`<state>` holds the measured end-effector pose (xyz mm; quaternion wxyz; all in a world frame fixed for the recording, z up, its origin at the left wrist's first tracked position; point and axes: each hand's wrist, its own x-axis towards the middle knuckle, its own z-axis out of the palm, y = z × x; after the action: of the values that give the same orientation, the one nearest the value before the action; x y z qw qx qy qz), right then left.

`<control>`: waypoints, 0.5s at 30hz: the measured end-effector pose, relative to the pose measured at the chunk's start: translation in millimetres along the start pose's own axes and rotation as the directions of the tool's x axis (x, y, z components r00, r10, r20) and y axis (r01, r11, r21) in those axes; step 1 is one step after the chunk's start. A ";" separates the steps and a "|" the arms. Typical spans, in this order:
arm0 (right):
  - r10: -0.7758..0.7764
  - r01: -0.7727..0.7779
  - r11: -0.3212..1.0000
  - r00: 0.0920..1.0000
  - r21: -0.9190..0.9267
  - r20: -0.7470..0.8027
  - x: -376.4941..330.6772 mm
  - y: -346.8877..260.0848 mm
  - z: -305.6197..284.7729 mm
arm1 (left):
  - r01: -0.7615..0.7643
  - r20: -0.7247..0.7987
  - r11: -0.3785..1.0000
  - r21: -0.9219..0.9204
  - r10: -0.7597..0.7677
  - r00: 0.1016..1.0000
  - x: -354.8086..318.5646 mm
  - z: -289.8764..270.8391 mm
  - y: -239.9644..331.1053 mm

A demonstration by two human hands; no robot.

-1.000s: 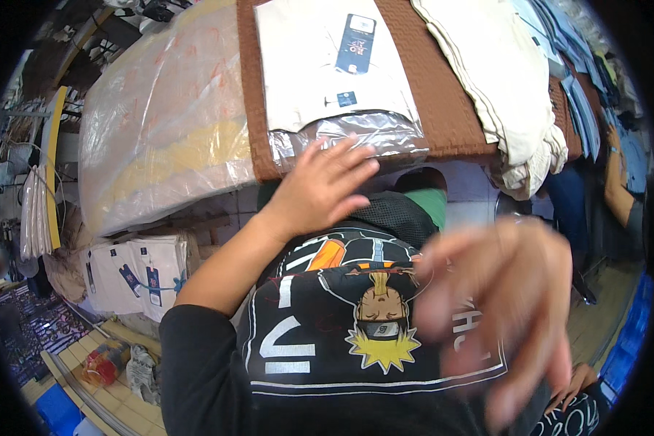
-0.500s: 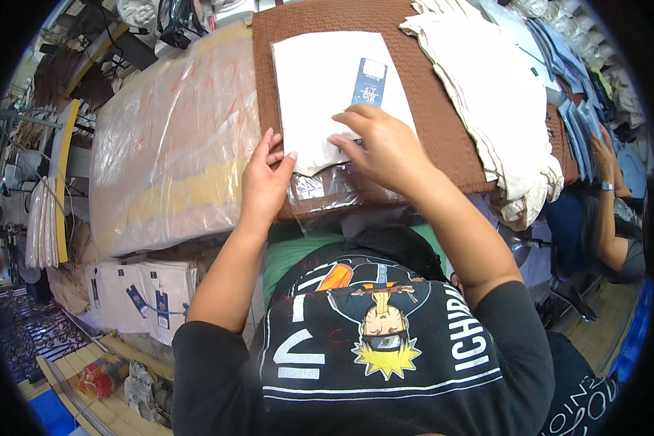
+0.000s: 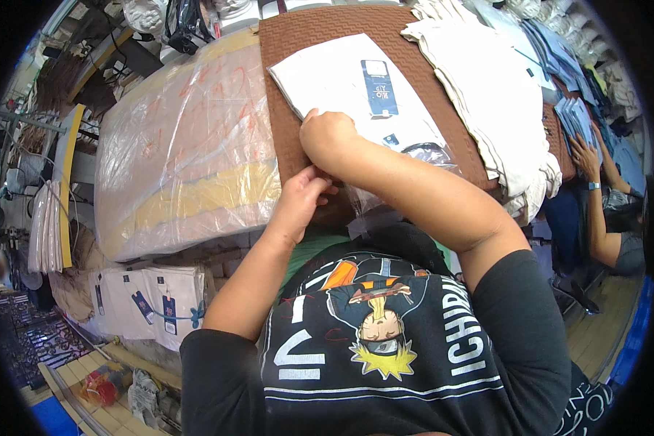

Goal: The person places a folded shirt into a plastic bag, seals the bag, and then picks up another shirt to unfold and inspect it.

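In the head view, a folded white garment (image 3: 356,91) with a dark blue hang tag (image 3: 379,87) is seen lying flat on a brown textured mat (image 3: 429,65) that covers the worktop, and its near end is sheathed in a clear plastic bag (image 3: 385,196) bunched at the worktop's front edge. The right hand (image 3: 329,138) is pressed down on the near left corner of the garment with its fingers curled under, so whether anything is pinched cannot be told. The left hand (image 3: 303,196) is set just below it at the edge of the mat, with fingertips closed together on what looks like the bag's film. To the left a large plastic-wrapped bundle (image 3: 185,145) is lying; to the right a stack of cream garments (image 3: 487,87) is piled, and beyond it another person's hand (image 3: 585,156) is resting on blue folded pieces. It is judged that the thin film could be torn or could slip from the fingertips if pulled against the bunched folds, and the neat fold could be dragged askew on the rough mat
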<state>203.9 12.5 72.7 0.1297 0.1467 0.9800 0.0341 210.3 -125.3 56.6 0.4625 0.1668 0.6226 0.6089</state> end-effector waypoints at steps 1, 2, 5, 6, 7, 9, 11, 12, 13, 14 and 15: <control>-0.021 0.023 1.000 0.997 0.018 -0.077 0.2 7.0 1.3 | 0.024 0.031 0.996 -0.091 -0.021 0.999 2.1 -4.0 1.1; -0.036 0.043 0.997 0.993 0.064 -0.113 5.8 21.4 -1.6 | -0.018 0.042 0.988 -0.154 0.024 0.999 4.2 -7.0 3.7; 0.045 -0.053 0.849 0.999 0.525 0.027 -19.5 42.1 -94.1 | -0.141 -0.068 0.933 -0.330 0.125 0.990 27.8 -13.2 4.9; 0.127 -0.028 0.719 0.988 0.694 -0.091 -28.9 55.4 -108.1 | -0.097 -0.007 0.913 -0.397 0.103 0.995 38.6 -17.3 3.3; 0.172 -0.030 0.644 0.979 0.764 -0.106 -36.6 67.8 -119.4 | 0.008 0.058 0.881 -0.474 0.022 0.998 45.5 -12.9 8.7; 0.241 -0.001 0.476 0.962 0.880 -0.129 -45.9 87.5 -140.0 | 0.206 0.182 0.774 -0.599 -0.119 0.976 52.4 -4.8 20.4; 0.133 0.419 0.185 0.885 0.889 -0.445 -39.2 159.1 -109.0 | 0.198 0.342 0.770 -0.607 0.028 0.939 55.8 2.1 31.1; 0.183 0.416 0.179 0.876 0.891 -0.446 -39.7 170.3 -94.5 | 0.090 0.284 0.793 -0.603 0.107 0.953 49.3 9.7 43.5; 0.235 0.414 0.174 0.864 0.894 -0.446 -44.9 178.8 -85.1 | -0.018 0.230 0.807 -0.591 0.190 0.955 42.4 16.7 55.4; 0.286 0.411 0.170 0.849 0.896 -0.444 -49.6 186.4 -77.8 | -0.155 0.118 0.825 -0.543 0.257 0.959 45.7 15.3 67.0; 0.341 0.404 0.164 0.832 0.900 -0.436 -55.6 193.0 -70.4 | -0.282 0.039 0.851 -0.442 0.333 0.942 47.2 11.8 78.3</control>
<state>290.4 178.2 174.4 -0.2852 0.1557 0.7549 -0.5697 167.3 -65.9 112.5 0.4191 0.1926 0.4105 0.7866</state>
